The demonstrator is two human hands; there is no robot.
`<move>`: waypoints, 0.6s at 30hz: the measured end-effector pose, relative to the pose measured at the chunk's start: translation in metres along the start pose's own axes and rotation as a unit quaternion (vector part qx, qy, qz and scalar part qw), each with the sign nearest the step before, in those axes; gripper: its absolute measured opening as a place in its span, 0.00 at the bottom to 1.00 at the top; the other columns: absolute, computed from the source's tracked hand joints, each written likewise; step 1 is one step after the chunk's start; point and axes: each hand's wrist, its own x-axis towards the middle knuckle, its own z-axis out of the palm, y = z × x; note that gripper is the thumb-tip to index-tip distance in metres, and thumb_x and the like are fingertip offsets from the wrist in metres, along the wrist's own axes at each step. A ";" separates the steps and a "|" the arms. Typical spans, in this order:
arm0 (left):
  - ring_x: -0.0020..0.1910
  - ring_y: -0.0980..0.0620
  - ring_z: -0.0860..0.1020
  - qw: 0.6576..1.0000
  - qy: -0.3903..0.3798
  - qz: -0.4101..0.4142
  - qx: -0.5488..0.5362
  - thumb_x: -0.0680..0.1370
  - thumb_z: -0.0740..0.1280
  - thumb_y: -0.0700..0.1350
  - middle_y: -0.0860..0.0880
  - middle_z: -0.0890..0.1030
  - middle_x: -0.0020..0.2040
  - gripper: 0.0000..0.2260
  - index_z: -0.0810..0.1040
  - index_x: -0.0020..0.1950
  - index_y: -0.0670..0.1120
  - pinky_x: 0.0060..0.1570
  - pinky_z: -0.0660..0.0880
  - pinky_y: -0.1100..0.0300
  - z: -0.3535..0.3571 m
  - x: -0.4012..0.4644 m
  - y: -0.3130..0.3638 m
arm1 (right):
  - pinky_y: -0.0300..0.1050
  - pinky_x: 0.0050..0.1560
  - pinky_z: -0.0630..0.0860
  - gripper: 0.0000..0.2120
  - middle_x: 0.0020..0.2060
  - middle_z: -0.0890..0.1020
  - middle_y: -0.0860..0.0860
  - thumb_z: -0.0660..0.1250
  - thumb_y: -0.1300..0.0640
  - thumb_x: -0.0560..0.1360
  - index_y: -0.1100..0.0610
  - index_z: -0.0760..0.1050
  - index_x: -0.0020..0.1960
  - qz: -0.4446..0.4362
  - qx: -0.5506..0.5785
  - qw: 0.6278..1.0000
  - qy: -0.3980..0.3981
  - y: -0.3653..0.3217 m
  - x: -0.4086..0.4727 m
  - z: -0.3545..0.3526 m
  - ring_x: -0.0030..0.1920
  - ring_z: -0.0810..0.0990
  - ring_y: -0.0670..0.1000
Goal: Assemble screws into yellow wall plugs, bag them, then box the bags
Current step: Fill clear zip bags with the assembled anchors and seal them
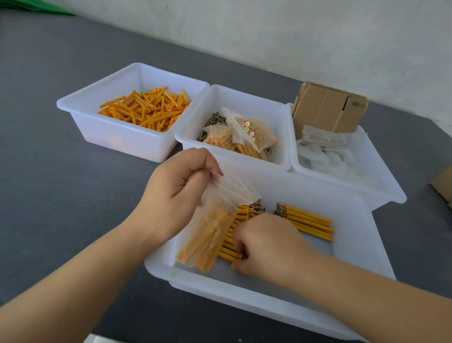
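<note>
Pinching the top of a small clear bag (215, 221), the left hand (173, 193) is holding it up over the near white tub (343, 320). The bag is hanging down with yellow plugs inside it. The right hand (264, 246) is reaching into the same tub, and its fingers are curling around some plugs with screws (232, 245) lying on the bottom. A second little row of plugs with screws (308, 221) is lying to the right of that hand, a bit apart from it. On the gray table (35, 177), three more white tubs are sitting side by side at the far edge. The left tub (116, 133) is holding loose yellow plugs (145, 107). The middle tub (255, 101) is holding screws and filled bags (247, 135). The right tub (381, 186) is holding empty clear bags (331, 155) and a folded cardboard box (329, 108).
</note>
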 end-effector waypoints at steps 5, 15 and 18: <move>0.38 0.51 0.76 1.000 -0.001 -0.001 0.000 0.74 0.55 0.38 0.46 0.80 0.44 0.13 0.79 0.45 0.42 0.35 0.76 0.62 0.001 0.000 0.000 | 0.46 0.40 0.77 0.09 0.39 0.81 0.49 0.69 0.47 0.74 0.53 0.80 0.44 -0.007 -0.012 1.000 -0.013 -0.004 -0.001 0.002 0.43 0.78 0.52; 0.38 0.55 0.76 1.000 -0.006 -0.001 -0.003 0.74 0.55 0.38 0.47 0.80 0.43 0.13 0.79 0.45 0.42 0.35 0.75 0.63 0.001 0.000 -0.001 | 0.46 0.36 0.70 0.04 0.33 0.70 0.49 0.68 0.56 0.73 0.55 0.74 0.41 -0.038 -0.076 0.993 -0.088 -0.012 -0.001 0.001 0.39 0.73 0.55; 0.38 0.53 0.76 1.000 -0.009 0.000 0.001 0.74 0.55 0.38 0.47 0.80 0.42 0.13 0.79 0.45 0.43 0.36 0.75 0.61 0.000 0.000 -0.002 | 0.42 0.31 0.64 0.11 0.30 0.69 0.49 0.68 0.57 0.72 0.55 0.68 0.34 -0.037 -0.063 0.993 -0.097 -0.011 -0.002 -0.002 0.33 0.69 0.52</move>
